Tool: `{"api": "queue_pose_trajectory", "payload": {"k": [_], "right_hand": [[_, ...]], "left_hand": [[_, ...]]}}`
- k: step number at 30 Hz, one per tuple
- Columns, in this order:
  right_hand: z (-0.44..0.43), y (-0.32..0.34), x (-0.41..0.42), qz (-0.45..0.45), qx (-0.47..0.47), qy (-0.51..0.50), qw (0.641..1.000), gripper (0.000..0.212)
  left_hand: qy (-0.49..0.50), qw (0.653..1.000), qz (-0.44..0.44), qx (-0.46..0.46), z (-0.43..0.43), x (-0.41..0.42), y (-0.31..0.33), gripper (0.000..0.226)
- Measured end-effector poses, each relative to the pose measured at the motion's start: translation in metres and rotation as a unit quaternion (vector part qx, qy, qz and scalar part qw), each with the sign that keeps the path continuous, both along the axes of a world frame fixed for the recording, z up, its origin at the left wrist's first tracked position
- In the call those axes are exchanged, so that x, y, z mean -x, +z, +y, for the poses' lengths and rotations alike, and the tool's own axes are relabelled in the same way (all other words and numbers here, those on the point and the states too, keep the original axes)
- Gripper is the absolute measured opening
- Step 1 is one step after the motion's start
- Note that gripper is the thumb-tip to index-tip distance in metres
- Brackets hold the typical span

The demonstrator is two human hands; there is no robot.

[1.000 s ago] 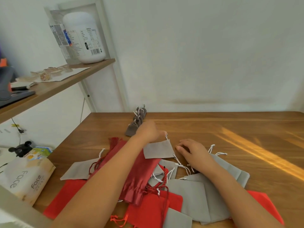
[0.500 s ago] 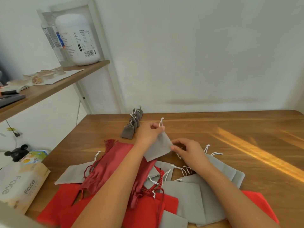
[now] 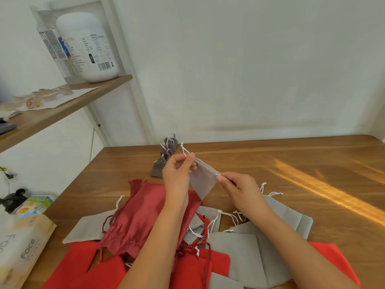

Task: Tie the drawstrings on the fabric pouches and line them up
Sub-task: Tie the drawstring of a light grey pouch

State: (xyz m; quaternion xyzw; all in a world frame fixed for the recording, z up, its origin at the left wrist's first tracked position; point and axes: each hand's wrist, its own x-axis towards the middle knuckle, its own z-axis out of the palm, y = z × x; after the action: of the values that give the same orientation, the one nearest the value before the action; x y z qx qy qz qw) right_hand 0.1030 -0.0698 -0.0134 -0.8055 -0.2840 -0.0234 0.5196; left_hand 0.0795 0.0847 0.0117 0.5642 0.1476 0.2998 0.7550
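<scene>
Pouch [image 3: 203,181] hangs mouth-up, top edge slanting down rightward; left grip [image 3: 177,174] and right grip [image 3: 239,188] pinch its corners

1 head-worn camera looks forward and down, near the table [image 3: 291,163].

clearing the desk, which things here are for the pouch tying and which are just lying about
In the job: grey pouch held by left hand and right hand, row of tied pouches, pile of untied pouches.
Lying about: white jar, tissue pack.
</scene>
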Motion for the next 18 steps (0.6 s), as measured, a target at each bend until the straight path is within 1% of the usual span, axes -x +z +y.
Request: {"api": "queue_pose_trajectory", "payload": {"k": [1, 4, 6, 8, 10, 12, 15, 16, 18], "right_hand": [[0.0004, -0.0004, -0.0012, -0.018, 0.014, -0.006, 1.0, 0.038], [0.0017, -0.0008, -0.0025, -0.06, 0.03, -0.012, 0.998, 0.037], [0.0021, -0.0024, -0.0022, -0.091, 0.035, -0.015, 0.995, 0.032], [0.0023, -0.0044, -0.0024, -0.115, 0.035, -0.025, 0.992, 0.02], [0.0017, -0.0045, -0.0025, -0.136, 0.021, -0.047, 0.989, 0.022], [-0.0001, -0.0026, -0.0027, -0.149, 0.005, -0.062, 0.987, 0.024], [-0.0018, 0.0, -0.0011, -0.158, 0.004, -0.071, 0.985, 0.023], [-0.0024, 0.0007, -0.001, -0.158, 0.005, -0.072, 0.985, 0.023], [-0.0032, 0.0011, -0.0022, -0.156, 0.014, -0.071, 0.985, 0.02]], "left_hand": [[-0.015, 1.0, -0.003, 0.015, 0.001, -0.0003, -0.0008, 0.002], [-0.054, 0.998, -0.002, 0.043, 0.0034, 0.0004, -0.0024, 0.013], [-0.067, 0.995, 0.003, 0.07, 0.004, 0.0005, -0.0018, 0.016], [-0.075, 0.991, 0.012, 0.108, 0.0049, 0.0005, 0.0002, 0.012], [-0.092, 0.983, 0.015, 0.16, 0.0058, 0.0012, 0.0026, 0.01], [-0.109, 0.969, 0.015, 0.219, 0.0062, 0.0018, 0.004, 0.011], [-0.125, 0.946, 0.017, 0.298, 0.0051, 0.0024, 0.0053, 0.005], [-0.128, 0.941, 0.017, 0.312, 0.0045, 0.0025, 0.006, 0.005], [-0.132, 0.943, 0.013, 0.306, 0.0041, 0.0022, 0.0059, 0.007]]}}
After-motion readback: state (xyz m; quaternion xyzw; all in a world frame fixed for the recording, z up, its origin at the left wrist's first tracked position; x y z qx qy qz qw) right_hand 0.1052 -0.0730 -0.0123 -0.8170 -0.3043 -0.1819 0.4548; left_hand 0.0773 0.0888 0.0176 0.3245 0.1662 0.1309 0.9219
